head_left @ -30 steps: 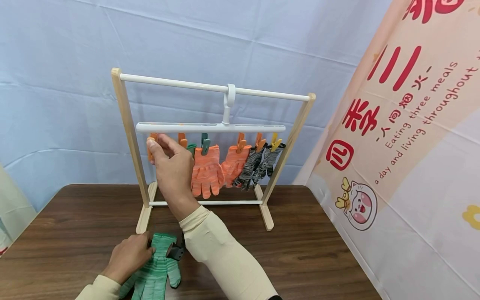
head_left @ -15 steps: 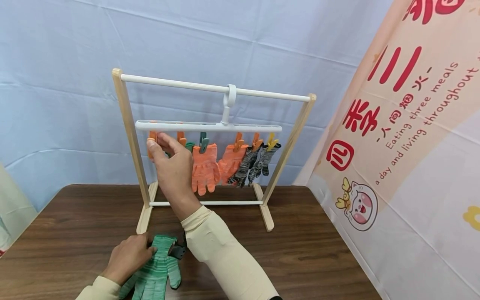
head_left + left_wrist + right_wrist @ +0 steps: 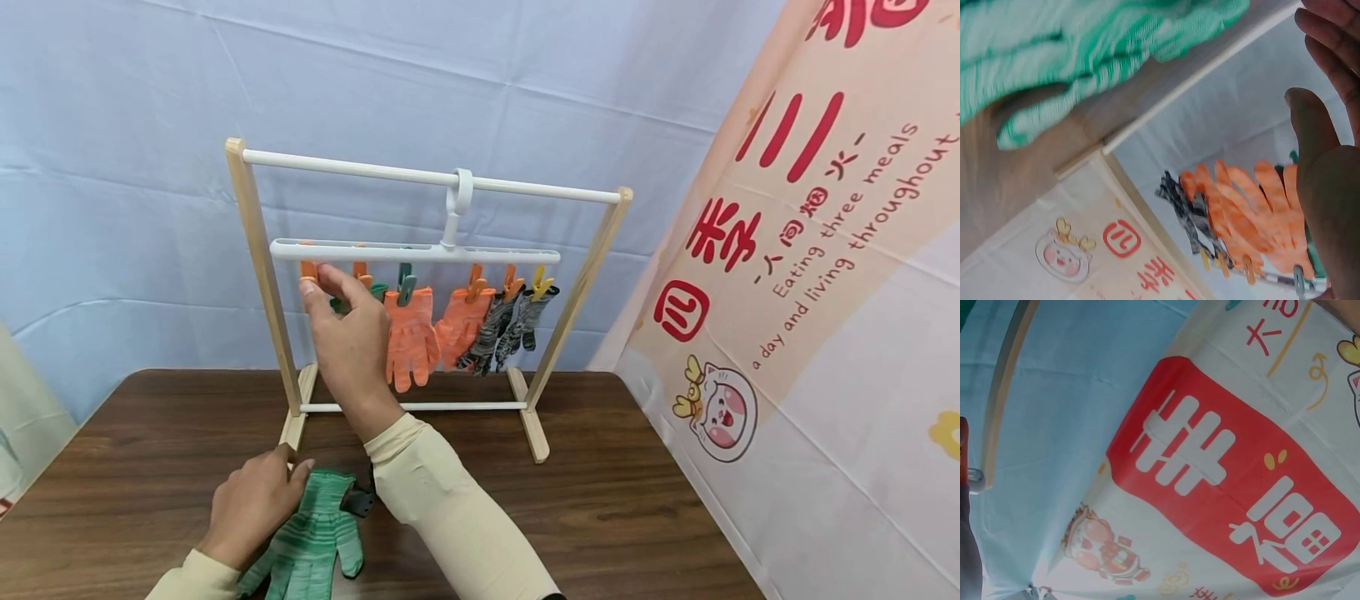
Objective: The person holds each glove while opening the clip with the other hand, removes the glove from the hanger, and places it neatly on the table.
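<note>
At the left end of a white clip hanger (image 3: pixel 352 252), my right hand (image 3: pixel 348 342) pinches an orange clothespin (image 3: pixel 308 269) between thumb and fingers. A green glove (image 3: pixel 318 521) lies on the table with its cuff toward the rack. My left hand (image 3: pixel 251 504) is beside its cuff, fingers relaxed; in the left wrist view its thumb and fingers stand apart with nothing between them. Other clothespins on the hanger hold orange gloves (image 3: pixel 410 333), grey-black gloves (image 3: pixel 527 321) and a green glove partly hidden behind my right hand.
The hanger hooks over the top bar (image 3: pixel 345 167) of a wooden rack whose left post (image 3: pixel 262 283) stands close to my right hand. A small dark object (image 3: pixel 357 500) lies at the green glove's cuff. A printed cloth (image 3: pixel 810 250) hangs at the right.
My left hand has come off the green glove's cuff and moved slightly forward. The hanger with its gloves has shifted a little left, while my right hand stays at the orange clothespin.
</note>
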`<state>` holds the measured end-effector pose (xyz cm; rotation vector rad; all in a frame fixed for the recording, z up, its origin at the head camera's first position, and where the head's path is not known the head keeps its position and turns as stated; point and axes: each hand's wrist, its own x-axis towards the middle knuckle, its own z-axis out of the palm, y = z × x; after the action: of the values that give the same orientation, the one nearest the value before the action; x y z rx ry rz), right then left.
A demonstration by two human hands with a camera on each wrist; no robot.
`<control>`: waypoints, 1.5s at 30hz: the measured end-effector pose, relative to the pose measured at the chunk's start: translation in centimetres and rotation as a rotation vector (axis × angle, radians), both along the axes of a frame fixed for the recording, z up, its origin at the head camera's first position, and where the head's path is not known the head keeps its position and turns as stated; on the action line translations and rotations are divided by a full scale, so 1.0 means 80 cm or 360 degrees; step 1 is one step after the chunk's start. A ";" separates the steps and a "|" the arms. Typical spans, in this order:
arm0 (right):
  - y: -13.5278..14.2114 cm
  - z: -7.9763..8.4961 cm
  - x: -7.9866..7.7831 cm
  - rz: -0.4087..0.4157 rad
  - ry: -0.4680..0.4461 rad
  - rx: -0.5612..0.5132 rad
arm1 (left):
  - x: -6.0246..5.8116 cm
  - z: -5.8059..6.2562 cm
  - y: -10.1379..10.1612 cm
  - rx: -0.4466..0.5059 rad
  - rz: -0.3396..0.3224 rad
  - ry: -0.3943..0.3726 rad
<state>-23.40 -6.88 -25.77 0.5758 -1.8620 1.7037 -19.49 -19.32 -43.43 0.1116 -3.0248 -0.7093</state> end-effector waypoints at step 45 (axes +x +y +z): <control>0.032 0.002 -0.009 -0.0313 0.0146 -0.0040 | -0.043 0.111 0.021 0.0335 -0.0076 0.0887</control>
<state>-24.14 -4.32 -25.58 0.4374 -1.7680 1.5451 -22.90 -17.62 -34.56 -0.1329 -2.4277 -0.8854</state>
